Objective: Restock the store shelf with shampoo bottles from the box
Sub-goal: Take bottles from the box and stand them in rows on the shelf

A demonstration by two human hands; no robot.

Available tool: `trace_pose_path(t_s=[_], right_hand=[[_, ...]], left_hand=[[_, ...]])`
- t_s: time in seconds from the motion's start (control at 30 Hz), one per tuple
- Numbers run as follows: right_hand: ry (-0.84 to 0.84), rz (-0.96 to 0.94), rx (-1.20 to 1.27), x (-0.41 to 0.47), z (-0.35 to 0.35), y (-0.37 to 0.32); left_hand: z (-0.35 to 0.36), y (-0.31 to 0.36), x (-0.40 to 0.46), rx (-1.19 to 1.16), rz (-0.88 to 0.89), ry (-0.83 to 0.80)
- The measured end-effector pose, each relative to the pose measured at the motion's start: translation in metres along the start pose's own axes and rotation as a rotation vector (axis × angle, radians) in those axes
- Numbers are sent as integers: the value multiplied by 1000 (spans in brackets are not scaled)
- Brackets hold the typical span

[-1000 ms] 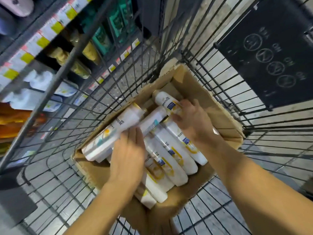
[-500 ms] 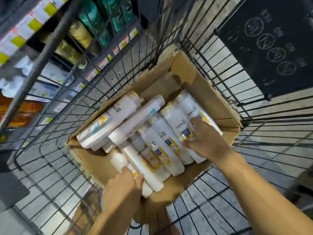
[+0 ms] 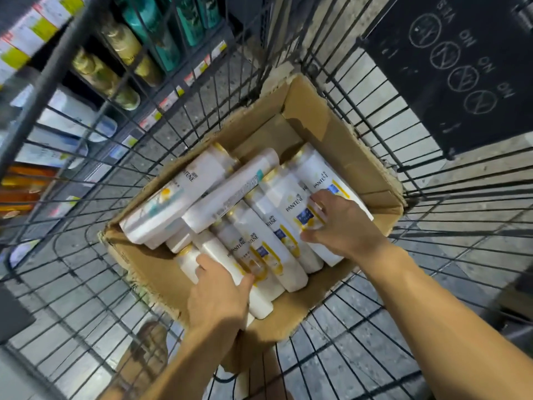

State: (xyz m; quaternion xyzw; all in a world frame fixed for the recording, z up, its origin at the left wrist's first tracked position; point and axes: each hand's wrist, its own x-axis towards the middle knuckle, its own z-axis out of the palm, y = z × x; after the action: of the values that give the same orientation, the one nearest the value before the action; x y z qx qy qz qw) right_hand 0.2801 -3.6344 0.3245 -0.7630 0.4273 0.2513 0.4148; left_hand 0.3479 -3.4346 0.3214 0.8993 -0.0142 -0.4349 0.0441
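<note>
Reaching into box (image 3: 340, 145): L hand (image 3: 219, 295) fingers (image 3: 203, 265) wrap near bottle (image 3: 216, 248); R hand (image 3: 346, 226) fingers (image 3: 318, 199) curl on right-end bottle (image 3: 314, 171).

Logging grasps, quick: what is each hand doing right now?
Left hand: grips a lower-left shampoo bottle.
Right hand: grips the rightmost shampoo bottle.

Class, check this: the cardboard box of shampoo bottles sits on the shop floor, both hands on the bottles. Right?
No. The head view shows the cardboard box inside a wire cart, not on the floor. The left hand and right hand are on the shampoo bottles.
</note>
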Motion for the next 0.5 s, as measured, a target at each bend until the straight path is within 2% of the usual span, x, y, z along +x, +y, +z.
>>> trace_pose_path(t_s=[0.07, 0.13, 0.2, 0.27, 0.4, 0.5], right_hand=[[-24, -11, -45, 0, -1, 0], [-35, -15, -61, 1, -4, 0], [-66, -13, -57, 1, -5, -2], [-100, 13, -25, 1, -6, -3], [-107, 59, 78, 1, 2, -1], [-100, 54, 164, 1, 9, 2]], left_hand=[[-1, 13, -11, -31, 128, 59], [6, 29, -15, -182, 177, -22], [20, 39, -9, -339, 122, -114], [32, 43, 3, -399, 42, -142], [49, 39, 12, -507, -9, -104], [60, 46, 2, -691, 8, -70]])
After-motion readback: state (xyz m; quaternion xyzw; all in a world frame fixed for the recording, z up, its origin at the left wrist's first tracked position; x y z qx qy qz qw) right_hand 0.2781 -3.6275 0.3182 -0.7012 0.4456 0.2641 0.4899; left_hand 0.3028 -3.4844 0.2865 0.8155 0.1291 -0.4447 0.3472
